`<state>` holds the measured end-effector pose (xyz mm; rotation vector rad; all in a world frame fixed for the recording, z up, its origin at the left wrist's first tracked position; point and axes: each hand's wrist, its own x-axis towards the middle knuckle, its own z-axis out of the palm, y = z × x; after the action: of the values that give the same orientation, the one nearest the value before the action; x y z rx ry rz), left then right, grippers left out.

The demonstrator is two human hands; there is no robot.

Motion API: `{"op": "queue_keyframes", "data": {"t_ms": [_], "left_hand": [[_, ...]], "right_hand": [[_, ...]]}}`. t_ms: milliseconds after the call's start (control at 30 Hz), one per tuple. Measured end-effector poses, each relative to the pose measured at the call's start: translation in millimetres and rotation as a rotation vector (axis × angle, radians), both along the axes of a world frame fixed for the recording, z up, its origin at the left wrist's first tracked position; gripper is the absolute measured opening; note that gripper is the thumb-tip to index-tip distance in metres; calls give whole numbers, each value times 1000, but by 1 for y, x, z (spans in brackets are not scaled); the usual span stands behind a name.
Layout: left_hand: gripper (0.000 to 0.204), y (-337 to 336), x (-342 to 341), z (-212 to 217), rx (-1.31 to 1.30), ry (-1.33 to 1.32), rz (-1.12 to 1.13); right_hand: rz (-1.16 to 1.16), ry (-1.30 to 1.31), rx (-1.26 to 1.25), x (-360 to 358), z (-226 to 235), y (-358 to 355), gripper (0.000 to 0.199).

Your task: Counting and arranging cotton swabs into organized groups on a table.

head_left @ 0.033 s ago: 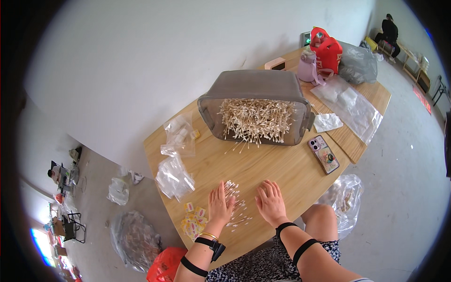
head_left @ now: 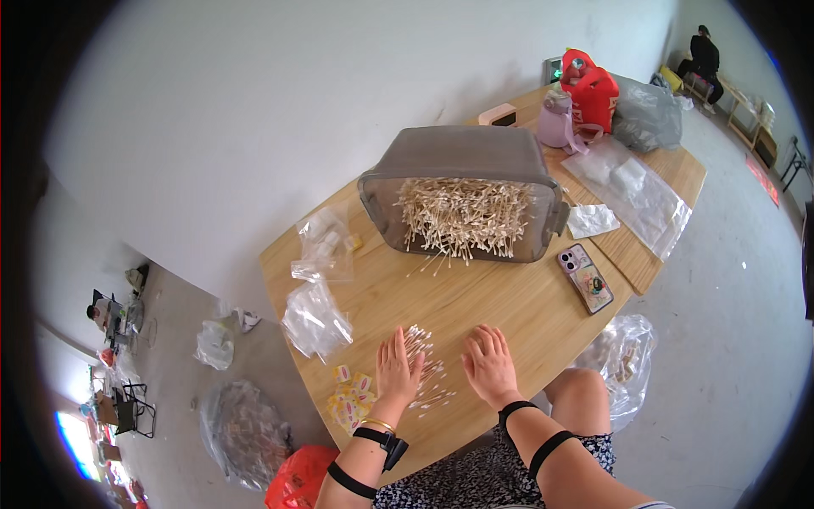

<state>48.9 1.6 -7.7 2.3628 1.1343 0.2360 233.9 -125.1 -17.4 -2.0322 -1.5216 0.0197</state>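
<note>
At the lower middle of the frame we see our left hand (head_left: 398,370) lying flat on the table (head_left: 500,310), fingers spread and palm down, resting on the left edge of a small heap of swabs (head_left: 426,366). Our right hand (head_left: 489,365) lies flat just to the right of the heap, fingers together and empty, clamped on nothing; the two hands sit apart with the swabs between them. Both forearms carry black straps, and the left wrist a watch (head_left: 383,442) and a thin bangle.

Just left of our left hand, near the table's lower edge, lies a cluster of small yellow and white packets (head_left: 349,399). Above that, towards the left of the table, rest two clumps of clear bags (head_left: 315,316), the farther one (head_left: 325,246) holding something small and yellow.

At the centre of the frame a grey bin (head_left: 462,182) lies tipped on its side, its mouth facing us and packed with more swabs (head_left: 462,218), a few spilling onto the wood. To its right lies a phone (head_left: 585,278) in a patterned case, then a crumpled white wrapper (head_left: 591,220) and a long clear sheet (head_left: 632,191).

At the upper right we make out a lilac bottle (head_left: 560,119), a red bag (head_left: 591,89) and a grey bag (head_left: 647,114). Beyond, in the far corner, a person (head_left: 702,55) sits.
</note>
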Motion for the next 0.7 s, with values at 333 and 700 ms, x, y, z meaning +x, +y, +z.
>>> {"op": "queue_keyframes", "data": {"t_ms": [333,700], "left_hand": [[96,16,27,-22,284,279,227],[98,-2,22,-10,240,335,61]], "right_hand": [[3,5,2,-3,2,1,33],[4,10,2,-3,1,1,31]]}}
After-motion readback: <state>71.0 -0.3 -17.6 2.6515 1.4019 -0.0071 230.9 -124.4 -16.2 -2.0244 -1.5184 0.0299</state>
